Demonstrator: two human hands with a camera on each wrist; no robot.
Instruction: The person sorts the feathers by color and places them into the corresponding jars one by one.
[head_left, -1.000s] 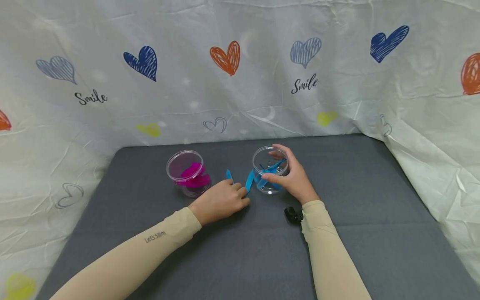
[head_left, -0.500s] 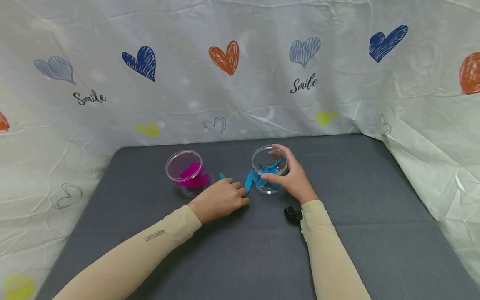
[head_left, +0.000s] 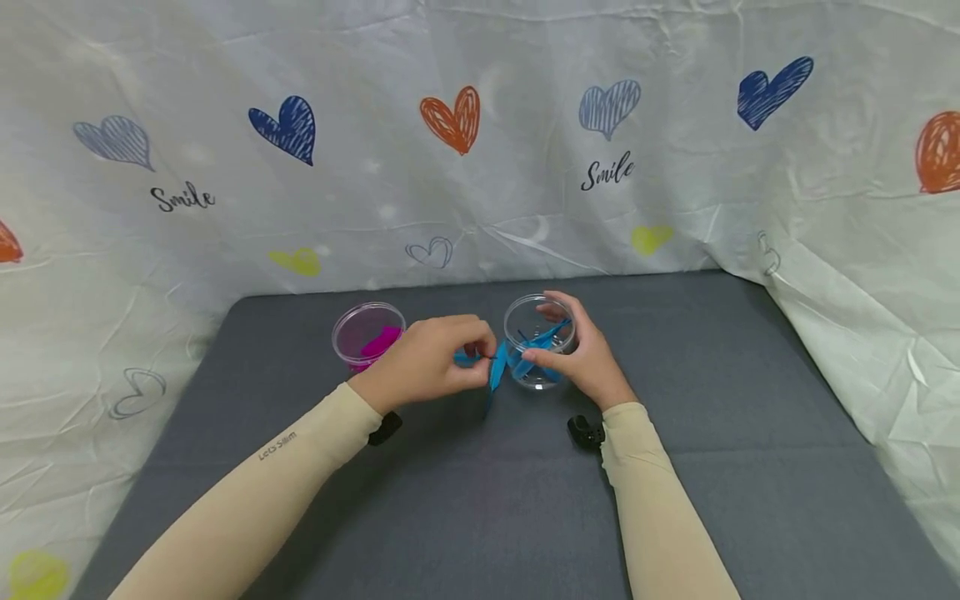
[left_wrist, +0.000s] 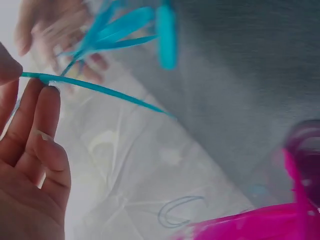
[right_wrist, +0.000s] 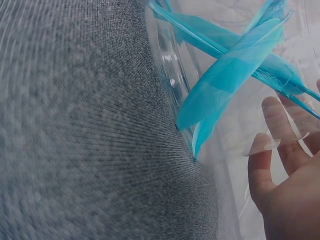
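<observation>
My left hand [head_left: 431, 358] pinches a blue feather [left_wrist: 110, 91] between thumb and fingers, raised just left of a clear plastic jar [head_left: 538, 382]. My right hand [head_left: 585, 354] grips this jar from its right side, thumb in front and fingers behind. Several blue feathers [right_wrist: 230, 75] lie crossed inside it. One more blue feather [head_left: 497, 367] shows outside, close to the jar's left wall. Left of my left hand stands a second clear jar [head_left: 341, 337] with magenta feathers [head_left: 381, 342], its lower part hidden by that hand.
Dark grey cloth [head_left: 480, 517] covers the table. Behind and at the sides hangs a white sheet [head_left: 510, 167] printed with hearts. Black wrist cameras [head_left: 585, 432] sit below both hands, near the table surface.
My left hand has risen from the table and turned, lifting a blue feather pinched at its fingertips. It now covers part of the magenta-feather jar. My right hand keeps its hold on the other jar.
</observation>
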